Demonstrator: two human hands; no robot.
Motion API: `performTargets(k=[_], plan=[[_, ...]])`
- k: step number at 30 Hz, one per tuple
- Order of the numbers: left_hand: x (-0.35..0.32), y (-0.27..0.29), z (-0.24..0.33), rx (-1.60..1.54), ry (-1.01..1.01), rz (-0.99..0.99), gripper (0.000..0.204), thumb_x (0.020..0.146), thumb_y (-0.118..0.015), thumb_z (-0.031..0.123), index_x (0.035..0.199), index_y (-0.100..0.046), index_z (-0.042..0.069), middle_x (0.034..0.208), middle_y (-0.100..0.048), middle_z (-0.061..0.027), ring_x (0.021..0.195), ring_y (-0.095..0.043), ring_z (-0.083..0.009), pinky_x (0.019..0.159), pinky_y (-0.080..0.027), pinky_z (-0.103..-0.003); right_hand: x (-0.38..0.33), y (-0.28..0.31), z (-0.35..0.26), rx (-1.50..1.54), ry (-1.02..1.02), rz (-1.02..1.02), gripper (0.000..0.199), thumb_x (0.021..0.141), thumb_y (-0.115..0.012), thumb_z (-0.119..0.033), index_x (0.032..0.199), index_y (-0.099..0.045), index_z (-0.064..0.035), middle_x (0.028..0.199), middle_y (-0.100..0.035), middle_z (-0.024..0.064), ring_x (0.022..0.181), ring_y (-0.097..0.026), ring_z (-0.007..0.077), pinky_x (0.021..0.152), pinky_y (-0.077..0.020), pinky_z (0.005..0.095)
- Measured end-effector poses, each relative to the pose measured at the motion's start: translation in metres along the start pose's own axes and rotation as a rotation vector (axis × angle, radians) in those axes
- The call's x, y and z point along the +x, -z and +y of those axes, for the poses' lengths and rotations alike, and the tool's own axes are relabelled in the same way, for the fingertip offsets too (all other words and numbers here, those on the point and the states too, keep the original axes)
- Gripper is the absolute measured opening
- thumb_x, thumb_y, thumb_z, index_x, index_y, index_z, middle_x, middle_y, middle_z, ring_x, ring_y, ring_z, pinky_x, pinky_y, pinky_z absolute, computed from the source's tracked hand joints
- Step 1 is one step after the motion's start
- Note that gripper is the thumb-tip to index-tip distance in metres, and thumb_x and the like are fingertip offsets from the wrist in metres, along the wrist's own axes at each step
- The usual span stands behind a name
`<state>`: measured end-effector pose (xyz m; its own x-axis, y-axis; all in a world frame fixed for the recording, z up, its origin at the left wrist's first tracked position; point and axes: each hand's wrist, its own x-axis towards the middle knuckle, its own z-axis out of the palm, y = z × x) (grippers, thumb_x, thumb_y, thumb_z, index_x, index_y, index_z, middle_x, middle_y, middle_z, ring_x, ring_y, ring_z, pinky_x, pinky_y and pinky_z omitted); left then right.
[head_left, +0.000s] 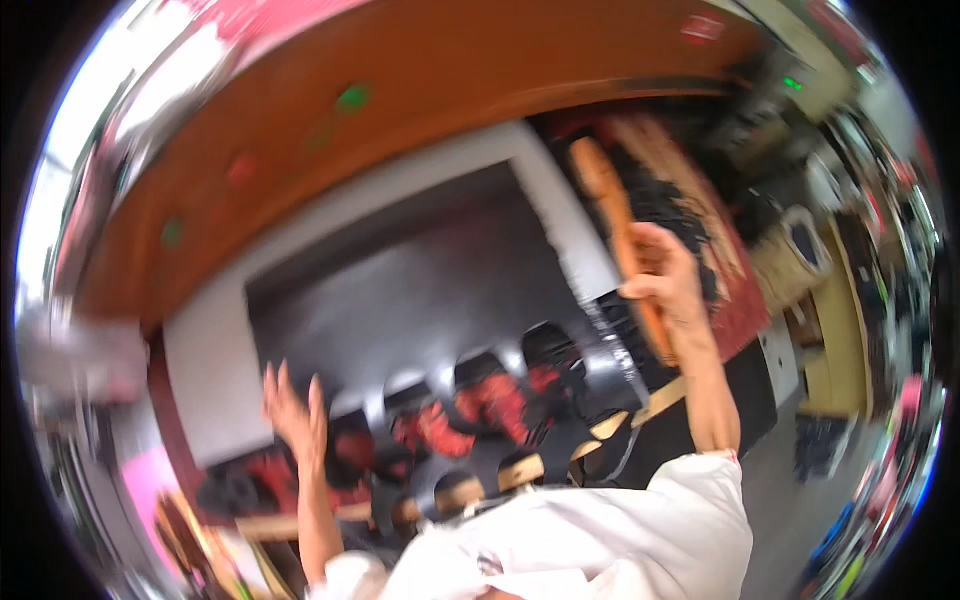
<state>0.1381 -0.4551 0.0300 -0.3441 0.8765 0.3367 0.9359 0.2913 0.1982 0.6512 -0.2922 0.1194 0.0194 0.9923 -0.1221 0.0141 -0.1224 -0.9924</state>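
Note:
My right hand [664,268] is closed round a long, narrow orange-brown bar [612,210] that looks wooden. The bar slants over the right end of the work surface. My left hand [297,415] is raised with its fingers spread and holds nothing; it is nearest the left near corner of a black sheet [410,275]. Arched openings run along the sheet's near edge. A white board [210,330] lies under the sheet and shows round its far and left sides. Motion blurs fine detail.
A wide orange-brown machine beam [440,70] spans the far side, with a green button [353,97] on it. Black scraps [660,195] lie on the red surface at the right. A beige cylindrical container [795,260] stands further right. Black and red offcuts lie along the near edge.

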Motion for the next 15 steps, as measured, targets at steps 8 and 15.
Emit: performTargets(k=[8, 15], plan=[[-0.019, -0.037, 0.001, -0.022, -0.100, 0.026, 0.060, 0.091, -0.063, 0.040, 0.137, -0.050, 0.004, 0.147, -0.040, -0.0232, 0.138, -0.034, -0.0406, 0.110, -0.024, -0.056, -0.011, -0.145, 0.008, -0.198, 0.079, -0.509, 0.091, 0.049, -0.084, -0.011, 0.134, -0.053, 0.0013, 0.123, -0.061, 0.0107, 0.116, -0.059, 0.0213, 0.104, -0.0429, 0.0315], [-0.015, -0.021, 0.005, -0.276, -0.089, 0.083, 0.065, 0.082, -0.075, 0.040, 0.123, -0.046, -0.001, 0.132, -0.047, -0.0236, 0.130, -0.041, -0.0424, 0.106, -0.030, -0.055, -0.009, -0.304, 0.046, -0.334, 0.382, -0.686, 0.082, 0.046, -0.080, -0.011, 0.126, -0.060, -0.0110, 0.126, -0.056, 0.0108, 0.104, -0.060, 0.0247, 0.086, -0.0512, 0.0336]])
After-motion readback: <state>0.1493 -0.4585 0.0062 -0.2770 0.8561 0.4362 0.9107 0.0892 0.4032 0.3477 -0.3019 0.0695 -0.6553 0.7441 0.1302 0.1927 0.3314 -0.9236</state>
